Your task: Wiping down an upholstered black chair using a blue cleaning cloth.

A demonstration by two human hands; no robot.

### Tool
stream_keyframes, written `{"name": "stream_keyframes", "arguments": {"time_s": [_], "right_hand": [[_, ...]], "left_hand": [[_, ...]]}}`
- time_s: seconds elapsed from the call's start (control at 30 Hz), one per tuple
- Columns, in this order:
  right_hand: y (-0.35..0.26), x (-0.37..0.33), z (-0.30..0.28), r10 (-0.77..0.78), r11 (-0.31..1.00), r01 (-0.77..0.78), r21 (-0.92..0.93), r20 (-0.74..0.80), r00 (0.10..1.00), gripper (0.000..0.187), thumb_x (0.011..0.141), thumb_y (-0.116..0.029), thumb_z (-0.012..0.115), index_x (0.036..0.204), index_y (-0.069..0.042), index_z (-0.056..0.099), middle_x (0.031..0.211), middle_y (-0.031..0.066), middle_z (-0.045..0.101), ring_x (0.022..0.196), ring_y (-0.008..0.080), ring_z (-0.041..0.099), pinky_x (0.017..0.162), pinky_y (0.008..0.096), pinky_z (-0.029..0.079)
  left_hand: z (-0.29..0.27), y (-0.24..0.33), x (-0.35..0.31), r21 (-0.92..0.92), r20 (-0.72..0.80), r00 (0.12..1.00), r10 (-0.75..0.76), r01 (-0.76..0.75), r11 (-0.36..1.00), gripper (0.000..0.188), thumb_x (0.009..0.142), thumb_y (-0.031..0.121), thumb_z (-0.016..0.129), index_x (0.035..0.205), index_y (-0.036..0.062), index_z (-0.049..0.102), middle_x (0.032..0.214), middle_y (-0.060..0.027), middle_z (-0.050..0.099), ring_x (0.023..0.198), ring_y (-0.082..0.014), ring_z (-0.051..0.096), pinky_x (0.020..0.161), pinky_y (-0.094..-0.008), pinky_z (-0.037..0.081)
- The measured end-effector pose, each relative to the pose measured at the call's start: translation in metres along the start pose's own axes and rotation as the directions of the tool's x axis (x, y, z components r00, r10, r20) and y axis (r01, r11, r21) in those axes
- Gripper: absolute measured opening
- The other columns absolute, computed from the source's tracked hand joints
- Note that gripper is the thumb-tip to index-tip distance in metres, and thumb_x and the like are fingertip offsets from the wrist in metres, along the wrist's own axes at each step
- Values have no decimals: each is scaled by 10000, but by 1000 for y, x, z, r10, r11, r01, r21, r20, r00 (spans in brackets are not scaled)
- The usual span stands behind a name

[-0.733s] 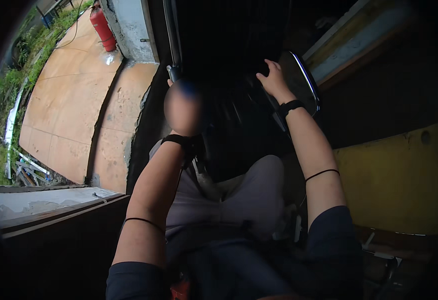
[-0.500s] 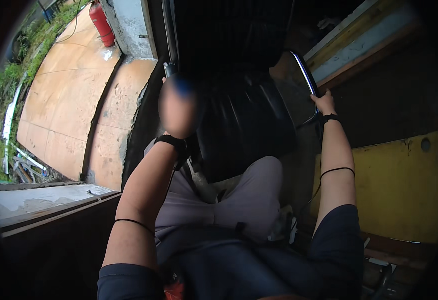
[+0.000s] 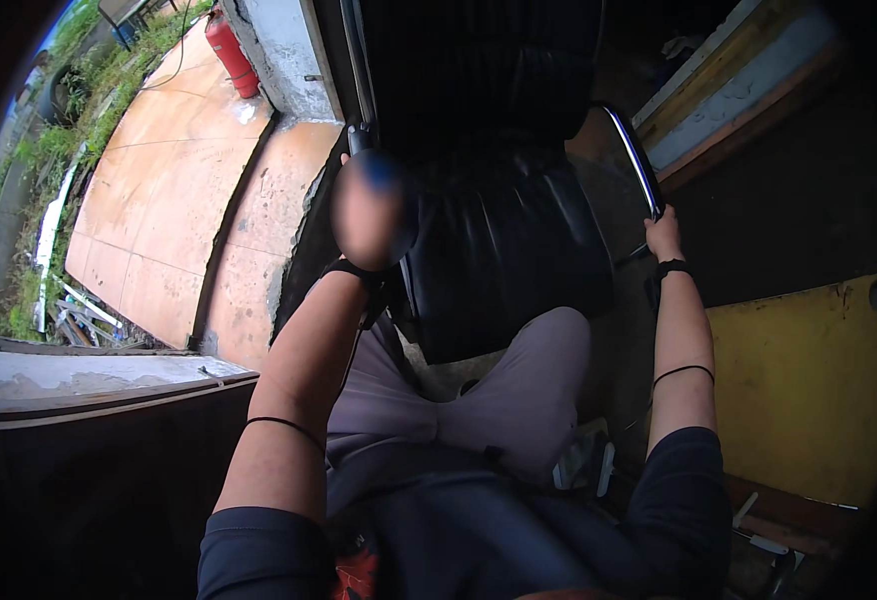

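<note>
**Black chair [image 3: 494,190] directly in front of you**

The chair faces you, its seat [image 3: 509,265] toward you and its backrest [image 3: 489,70] away. To your right is a yellow panel [image 3: 809,380]; upper left, outside, stands a red fire extinguisher [image 3: 231,58], both apart from the chair. The chrome-edged armrest [image 3: 631,155] flanks the seat on your right, the opposite armrest [image 3: 359,136] on your left, which probably explains your wide reach. Your right hand [image 3: 665,236] looks closed around the chrome-edged armrest's near end, likely its handiest hold. Your left hand [image 3: 367,208] is at the opposite armrest, but blur covers it; I cannot tell whether it grips.
</note>
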State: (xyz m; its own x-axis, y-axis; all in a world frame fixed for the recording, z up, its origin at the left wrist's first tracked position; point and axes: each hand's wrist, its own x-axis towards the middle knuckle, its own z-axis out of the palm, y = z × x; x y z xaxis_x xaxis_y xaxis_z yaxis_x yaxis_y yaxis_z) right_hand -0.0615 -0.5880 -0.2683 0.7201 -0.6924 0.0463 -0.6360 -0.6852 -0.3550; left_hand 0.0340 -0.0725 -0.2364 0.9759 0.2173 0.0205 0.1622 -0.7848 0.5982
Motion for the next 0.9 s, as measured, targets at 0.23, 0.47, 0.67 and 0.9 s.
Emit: {"name": "stream_keyframes", "arguments": {"time_s": [0.23, 0.47, 0.67, 0.9], "right_hand": [[-8, -58, -8, 18, 1000, -17, -20, 55, 998, 596, 900, -166, 669, 1401, -27, 378, 1343, 251, 516, 1253, 419, 510, 1041, 471, 441], [7, -94, -21, 77, 993, -75, -86, 22, 997, 671, 897, -203, 683, 1427, 33, 347, 1371, 289, 491, 1276, 423, 489, 1069, 442, 414], [-7, -121, -19, 156, 983, -153, -98, 31, 987, 685, 904, -213, 672, 1437, 48, 330, 1401, 295, 466, 1297, 426, 470, 1085, 432, 404], [-14, -113, -1, 169, 979, -169, -110, -13, 986, 649, 911, -188, 656, 1409, 87, 343, 1376, 328, 468, 1294, 434, 467, 1077, 441, 414]], "left_hand": [[-6, -24, 25, -25, 22, 998, 64, -64, 998, 928, 813, 239, 678, 1534, 13, 140, 1087, -284, 646, 997, -419, 647, 866, -473, 524], [4, -17, 42, -61, 60, 988, 143, -139, 988, 964, 789, 239, 710, 1543, 33, 146, 1125, -264, 637, 1016, -401, 646, 873, -458, 530], [19, -12, 89, -38, 65, 961, 269, -267, 963, 946, 821, 275, 708, 1542, 25, 149, 1119, -249, 632, 1002, -388, 650, 878, -449, 533], [8, -11, 91, -76, 63, 968, 244, -239, 968, 884, 792, 265, 713, 1495, -23, 261, 1073, -257, 655, 994, -396, 655, 872, -456, 531]]}}
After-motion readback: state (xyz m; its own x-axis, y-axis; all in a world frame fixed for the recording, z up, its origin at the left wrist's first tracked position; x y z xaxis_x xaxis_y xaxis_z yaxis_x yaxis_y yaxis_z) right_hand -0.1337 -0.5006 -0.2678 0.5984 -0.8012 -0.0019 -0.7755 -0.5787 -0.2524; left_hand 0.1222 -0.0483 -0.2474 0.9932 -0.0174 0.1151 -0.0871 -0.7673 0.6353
